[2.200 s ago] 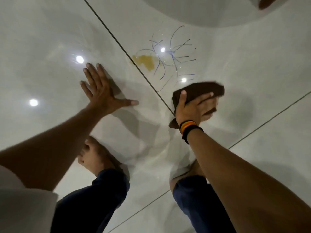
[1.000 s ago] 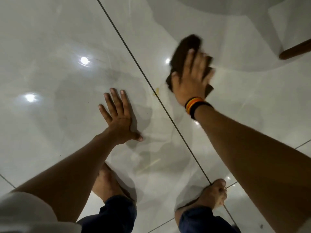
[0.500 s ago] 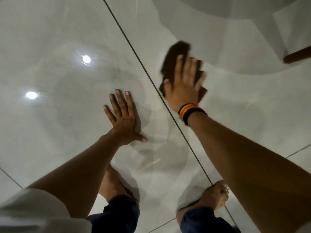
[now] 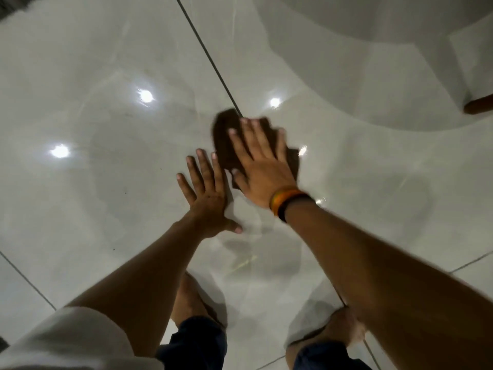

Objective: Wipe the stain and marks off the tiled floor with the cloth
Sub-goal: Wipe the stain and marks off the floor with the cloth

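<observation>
A dark brown cloth [image 4: 223, 134] lies flat on the glossy grey tiled floor [image 4: 106, 196], across the dark grout line [image 4: 205, 52]. My right hand [image 4: 260, 166] presses down on it with fingers spread, an orange and black band at the wrist. Just to its left my left hand [image 4: 205, 194] rests palm down on the tile, fingers apart, holding nothing. No stain or pen marks show around the cloth; whatever is beneath cloth and hand is hidden.
My two bare feet [image 4: 190, 303] and dark trouser cuffs are below the hands. A brown wooden furniture leg [image 4: 478, 105] stands at the right edge, with a large curved shadow at the top right. Ceiling lights reflect off the tiles.
My right hand has slid the cloth left and towards me, onto the grout line and up against my left hand. The yellow stain and blue pen marks seen earlier no longer show.
</observation>
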A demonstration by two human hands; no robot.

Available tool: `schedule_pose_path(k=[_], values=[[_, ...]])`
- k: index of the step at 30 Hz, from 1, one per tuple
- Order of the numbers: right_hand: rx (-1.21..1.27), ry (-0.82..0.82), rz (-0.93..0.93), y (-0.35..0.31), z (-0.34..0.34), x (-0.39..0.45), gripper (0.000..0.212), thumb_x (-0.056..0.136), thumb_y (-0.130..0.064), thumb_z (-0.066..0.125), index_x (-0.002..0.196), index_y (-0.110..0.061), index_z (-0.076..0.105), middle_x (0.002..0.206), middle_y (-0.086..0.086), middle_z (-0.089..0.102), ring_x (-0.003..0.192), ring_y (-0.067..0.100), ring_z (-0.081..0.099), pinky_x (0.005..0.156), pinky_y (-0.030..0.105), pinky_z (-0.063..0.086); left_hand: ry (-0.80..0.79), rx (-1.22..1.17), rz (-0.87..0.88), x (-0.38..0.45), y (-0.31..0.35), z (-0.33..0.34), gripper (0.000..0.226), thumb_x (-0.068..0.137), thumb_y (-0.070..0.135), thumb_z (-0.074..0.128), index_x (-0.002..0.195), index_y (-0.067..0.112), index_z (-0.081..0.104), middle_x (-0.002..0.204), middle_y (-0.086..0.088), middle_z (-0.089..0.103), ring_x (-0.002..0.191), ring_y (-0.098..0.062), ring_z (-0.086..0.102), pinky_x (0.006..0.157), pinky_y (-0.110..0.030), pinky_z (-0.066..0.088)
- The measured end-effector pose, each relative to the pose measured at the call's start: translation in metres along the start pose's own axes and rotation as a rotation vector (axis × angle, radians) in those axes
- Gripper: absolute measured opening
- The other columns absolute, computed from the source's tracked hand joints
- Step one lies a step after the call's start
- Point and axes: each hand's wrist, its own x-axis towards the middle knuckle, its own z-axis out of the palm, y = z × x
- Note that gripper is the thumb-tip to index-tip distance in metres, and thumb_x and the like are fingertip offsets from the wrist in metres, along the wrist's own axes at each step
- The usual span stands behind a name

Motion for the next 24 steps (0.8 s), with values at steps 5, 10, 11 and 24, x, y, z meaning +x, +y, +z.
schedule_pose_path(k=[5,10,11,24], values=[[0.002,0.073,0.227,0.036,-0.033,0.064,0.079,0.096,-0.046,0.037,0.166,-0.021,0.009,0.175,0.010,0.006,0.162,0.028,0.003,0.125,0.064,0.001,0.045,-0.020,0.025,0.003,-0.005,0.006,0.180,0.046,0.066,0.092,0.146,0.017,-0.048,0.141,-0.011,-0.067,0.127,-0.035,-0.064,0.112,-0.066,-0.029],[-0.012,-0.030,0.342,0.015,-0.015,-0.027,0.078,0.100,-0.045,0.035,0.166,-0.016,0.004,0.174,0.014,0.000,0.161,0.033,-0.001,0.124,0.068,0.005,0.055,-0.008,0.001,0.004,-0.003,0.007,0.180,0.047,0.062,0.094,0.146,0.017,-0.049,0.139,-0.012,-0.068,0.126,-0.035,-0.064,0.115,-0.068,-0.026],[-0.045,-0.083,0.182,0.009,-0.012,-0.033,0.079,0.099,-0.044,0.039,0.166,-0.018,0.005,0.175,0.013,0.001,0.161,0.033,0.000,0.124,0.068,0.006,0.063,-0.008,-0.002,0.004,-0.004,0.008,0.180,0.047,0.062,0.094,0.147,0.016,-0.048,0.140,-0.014,-0.067,0.127,-0.037,-0.063,0.115,-0.069,-0.025],[0.515,-0.012,1.088,0.025,-0.011,-0.074,0.082,0.104,-0.058,0.029,0.164,-0.018,-0.010,0.174,0.010,-0.014,0.161,0.025,-0.009,0.124,0.065,0.013,0.112,0.048,0.008,0.012,-0.005,0.019,0.184,0.044,0.067,0.093,0.136,0.018,-0.058,0.139,-0.016,-0.067,0.123,-0.036,-0.065,0.110,-0.063,-0.030]])
